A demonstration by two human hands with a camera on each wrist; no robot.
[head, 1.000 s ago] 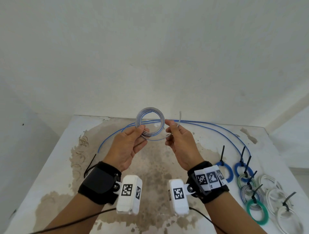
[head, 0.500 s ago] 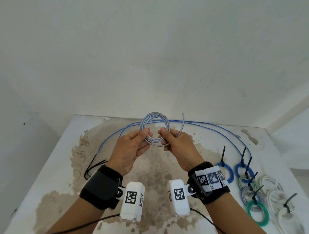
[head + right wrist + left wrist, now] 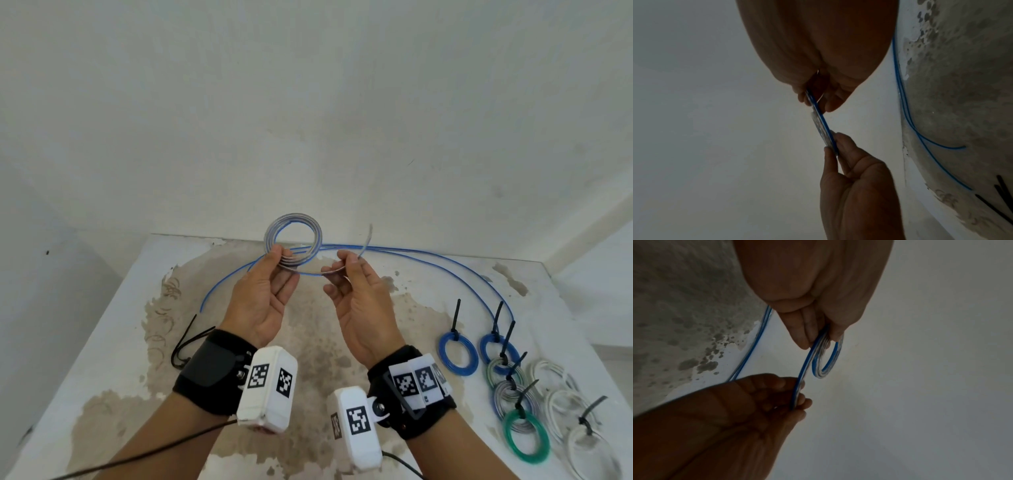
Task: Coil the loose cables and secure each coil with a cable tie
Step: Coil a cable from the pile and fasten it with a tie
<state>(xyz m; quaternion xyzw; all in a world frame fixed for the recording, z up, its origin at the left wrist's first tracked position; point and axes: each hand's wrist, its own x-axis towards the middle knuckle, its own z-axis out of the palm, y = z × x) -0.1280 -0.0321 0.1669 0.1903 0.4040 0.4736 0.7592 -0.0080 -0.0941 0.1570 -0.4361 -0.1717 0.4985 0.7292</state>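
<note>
Both hands raised above the stained white tabletop [image 3: 113, 342], working one cable in the air.

Left hand [image 3: 263, 301]: thumb and fingers pinch the lower rim of a small round coil of grey-and-blue striped cable [image 3: 294, 246]. Coil stands roughly upright, its open face toward the head camera; several turns stacked.

Right hand [image 3: 359, 308]: fingertips pinch the same cable's loose tail [image 3: 364, 247] just right of the coil. Tail runs almost level from the coil's bottom to the right fingers, then curves up to a free end. Short length left.

Key relation: the tail lies to the right of the coil, its long axis crossing between the two hands. Right hand is the nearer one to the free end; left hand anchors the turns. My reading: the last turn is being laid, tie not yet fitted.

On the table: long thin blue cable [image 3: 445, 263] arcing along the far edge, uncoiled. Loose black cable ties [image 3: 186, 344] at left, nearer the left hand. Finished tied coils [image 3: 513, 394] clustered at right.
</note>
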